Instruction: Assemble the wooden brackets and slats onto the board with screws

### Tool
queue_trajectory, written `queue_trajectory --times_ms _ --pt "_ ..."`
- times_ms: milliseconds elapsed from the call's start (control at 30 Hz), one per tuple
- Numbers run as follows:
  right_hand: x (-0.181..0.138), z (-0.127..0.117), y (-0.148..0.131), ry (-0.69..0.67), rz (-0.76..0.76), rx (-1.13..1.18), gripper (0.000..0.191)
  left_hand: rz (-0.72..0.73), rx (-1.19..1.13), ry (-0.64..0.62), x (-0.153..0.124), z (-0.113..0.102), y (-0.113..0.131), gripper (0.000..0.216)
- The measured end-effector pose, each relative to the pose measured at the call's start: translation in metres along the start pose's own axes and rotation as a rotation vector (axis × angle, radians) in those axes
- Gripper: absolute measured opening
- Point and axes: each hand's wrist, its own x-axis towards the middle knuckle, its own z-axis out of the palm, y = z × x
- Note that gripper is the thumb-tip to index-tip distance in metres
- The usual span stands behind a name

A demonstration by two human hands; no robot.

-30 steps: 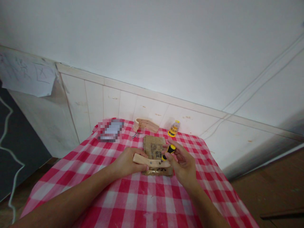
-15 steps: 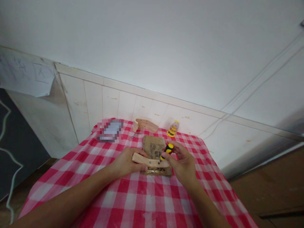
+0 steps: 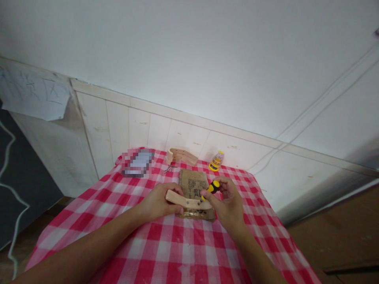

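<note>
Left hand (image 3: pixel 160 202) pinches the wooden piece (image 3: pixel 192 203); right hand (image 3: pixel 230 203) pinches the screwdriver (image 3: pixel 213 187), seemingly leaning further right than before.

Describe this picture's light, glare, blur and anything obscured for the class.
Head view, light: soft, with the white wall brightest around its middle; head view, glare: small glints on the tape near the cardboard's close edge; head view, blur: writing on the paper sheet looks soft; head view, obscured: a pixelated patch at the tablecloth's far left.
</note>
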Motion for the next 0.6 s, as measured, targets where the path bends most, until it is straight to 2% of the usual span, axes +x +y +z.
queue_trajectory --times_ms 233,433,600 --pt "-0.0018 -0.0005 0.0097 -0.029 -0.122 -0.036 0.036 0.017 -0.019 -0.008 0.0004 0.0002 -0.0045 0.035" --pt "-0.0058 -0.007 0.0091 -0.142 -0.117 -0.001 0.039 0.012 -0.005 -0.004 0.0005 -0.0004 -0.0026 0.034" --pt "-0.0058 -0.0059 0.003 -0.117 -0.158 0.024 0.037 0.013 0.015 0.006 -0.0001 -0.0009 -0.0009 0.035"
